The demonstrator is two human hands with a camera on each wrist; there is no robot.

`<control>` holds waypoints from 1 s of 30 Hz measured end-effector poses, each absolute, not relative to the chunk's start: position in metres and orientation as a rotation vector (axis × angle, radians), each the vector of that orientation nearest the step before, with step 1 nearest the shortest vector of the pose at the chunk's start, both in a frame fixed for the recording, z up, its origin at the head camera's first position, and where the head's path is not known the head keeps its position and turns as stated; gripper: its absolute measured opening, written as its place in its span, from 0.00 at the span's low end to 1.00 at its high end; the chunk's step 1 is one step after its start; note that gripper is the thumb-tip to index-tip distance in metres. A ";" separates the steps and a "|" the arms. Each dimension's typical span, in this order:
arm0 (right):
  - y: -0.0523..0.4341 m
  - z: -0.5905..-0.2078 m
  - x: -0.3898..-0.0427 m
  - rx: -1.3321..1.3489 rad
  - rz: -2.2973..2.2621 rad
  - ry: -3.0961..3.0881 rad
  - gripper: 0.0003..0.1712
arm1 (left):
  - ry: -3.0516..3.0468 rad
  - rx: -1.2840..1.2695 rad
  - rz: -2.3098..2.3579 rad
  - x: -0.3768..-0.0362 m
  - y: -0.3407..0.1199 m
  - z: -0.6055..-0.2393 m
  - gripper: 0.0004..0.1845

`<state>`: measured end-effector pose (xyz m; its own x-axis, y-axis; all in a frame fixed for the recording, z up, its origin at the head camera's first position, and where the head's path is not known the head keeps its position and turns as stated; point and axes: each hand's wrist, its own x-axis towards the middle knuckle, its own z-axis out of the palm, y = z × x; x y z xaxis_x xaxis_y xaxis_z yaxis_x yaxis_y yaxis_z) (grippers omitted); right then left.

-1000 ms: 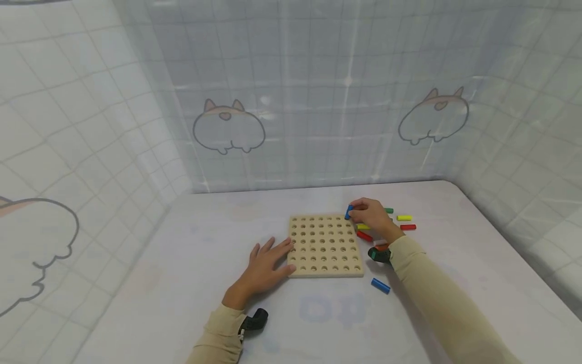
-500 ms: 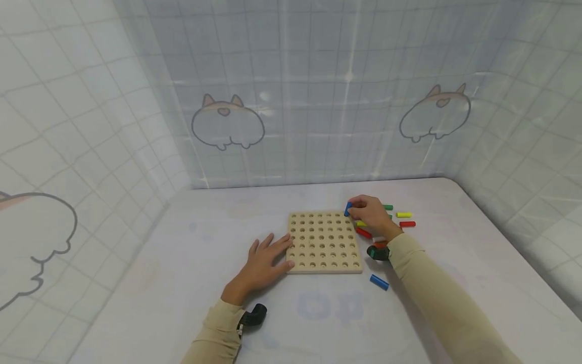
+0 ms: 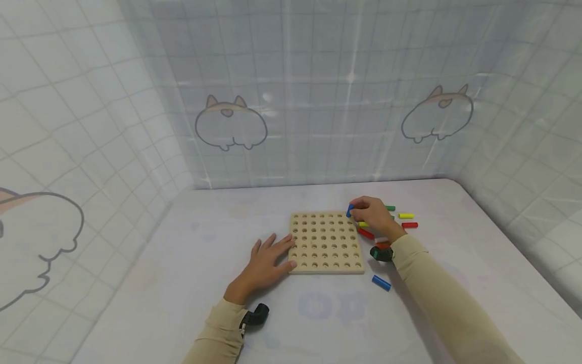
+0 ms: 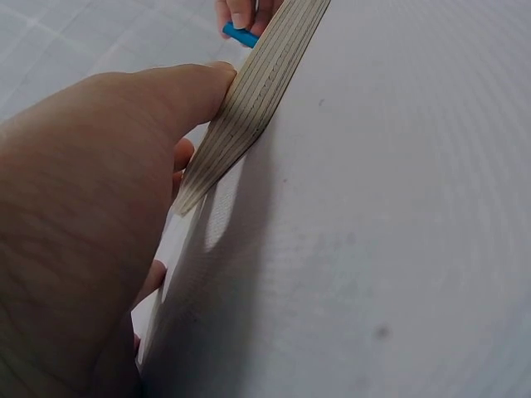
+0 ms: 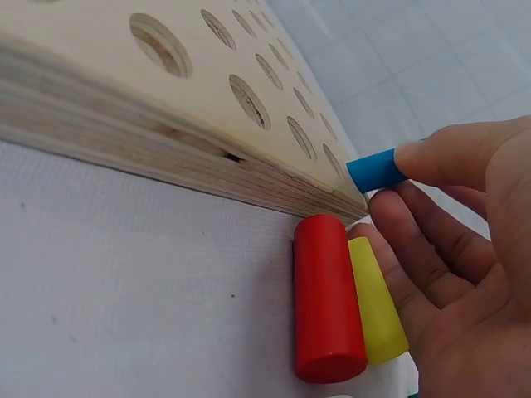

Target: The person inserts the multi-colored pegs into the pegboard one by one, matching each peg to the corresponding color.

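A square wooden pegboard with rows of round holes lies flat on the table. My left hand rests at its left side, fingers spread, fingertips and thumb touching the edge. At the far right corner, my right hand pinches a blue peg between thumb and fingers. The peg stands nearly upright over the corner hole in the head view; how deep it sits cannot be seen. Beside the board, under the right hand, lie a red peg and a yellow peg.
Another blue peg lies near the board's front right corner. Further right are a yellow peg, a red peg and a green peg. An orange peg is partly hidden by the right wrist. A grid-patterned curtain surrounds the table.
The head view has shifted slightly. Both hands keep their places at the board, and the blue peg stays pinched at the far right corner.
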<state>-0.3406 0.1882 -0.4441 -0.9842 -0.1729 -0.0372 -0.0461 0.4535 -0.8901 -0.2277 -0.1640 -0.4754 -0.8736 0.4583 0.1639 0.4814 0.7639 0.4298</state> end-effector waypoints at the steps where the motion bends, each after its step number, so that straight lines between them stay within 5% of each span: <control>1: 0.188 -0.444 -0.340 -0.190 -1.568 2.570 0.19 | -2.905 -0.774 -0.727 -0.227 -0.164 -0.475 0.35; 30: 0.222 -0.435 -0.284 -0.074 -1.760 2.517 0.30 | -2.892 -0.816 -0.734 -0.224 -0.169 -0.477 0.35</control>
